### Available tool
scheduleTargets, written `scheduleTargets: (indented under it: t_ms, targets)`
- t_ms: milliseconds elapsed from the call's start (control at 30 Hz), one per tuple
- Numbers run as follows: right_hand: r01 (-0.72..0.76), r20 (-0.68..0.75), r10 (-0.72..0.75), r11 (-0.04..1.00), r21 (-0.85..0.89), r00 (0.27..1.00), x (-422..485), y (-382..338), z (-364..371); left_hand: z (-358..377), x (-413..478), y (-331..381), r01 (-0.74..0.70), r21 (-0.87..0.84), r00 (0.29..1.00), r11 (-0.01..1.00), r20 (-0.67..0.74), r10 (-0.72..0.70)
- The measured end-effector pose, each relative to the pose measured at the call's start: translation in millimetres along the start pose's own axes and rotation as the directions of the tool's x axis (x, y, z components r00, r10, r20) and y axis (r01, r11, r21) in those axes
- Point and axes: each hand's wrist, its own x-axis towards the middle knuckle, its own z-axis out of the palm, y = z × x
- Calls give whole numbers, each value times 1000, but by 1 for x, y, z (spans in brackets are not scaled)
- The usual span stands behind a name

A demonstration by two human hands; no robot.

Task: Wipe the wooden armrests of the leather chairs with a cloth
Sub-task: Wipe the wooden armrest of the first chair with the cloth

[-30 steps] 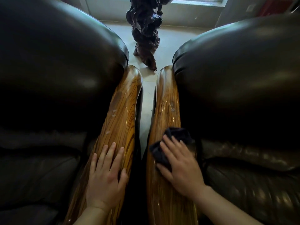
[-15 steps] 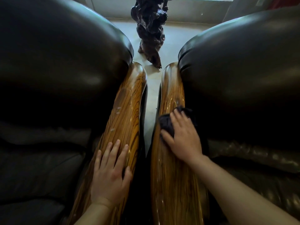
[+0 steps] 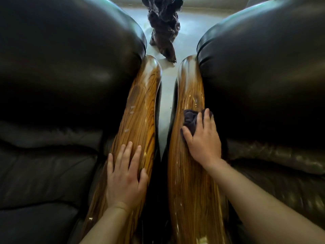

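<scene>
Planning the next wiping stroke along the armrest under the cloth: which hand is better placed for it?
Right. The right hand presses the dark cloth on the right armrest, with bare wood ahead. The left hand lies flat, without a cloth, on the left armrest.

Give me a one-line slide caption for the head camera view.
The right hand presses a dark cloth on the right armrest while the left hand rests flat on the left armrest.

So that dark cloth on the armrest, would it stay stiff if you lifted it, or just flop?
Probably flop: the dark cloth lies bunched in soft folds under the right hand. It likely slides easily, since the wooden armrest beneath looks glossy. It seems light, being a small wad the hand mostly covers.
</scene>
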Motion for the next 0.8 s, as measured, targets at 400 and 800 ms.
scheduleTargets:
  t_ms: [400, 800]
  targets:
    - [-123, 20, 121, 969, 213, 992, 69, -5, -8, 6, -1, -4, 101, -48, 991, 994, -79, -105]
    - [185, -6, -185, 977, 103, 983, 24, 21, -8, 6, 0, -5, 101, -45, 994, 994, -41, -103]
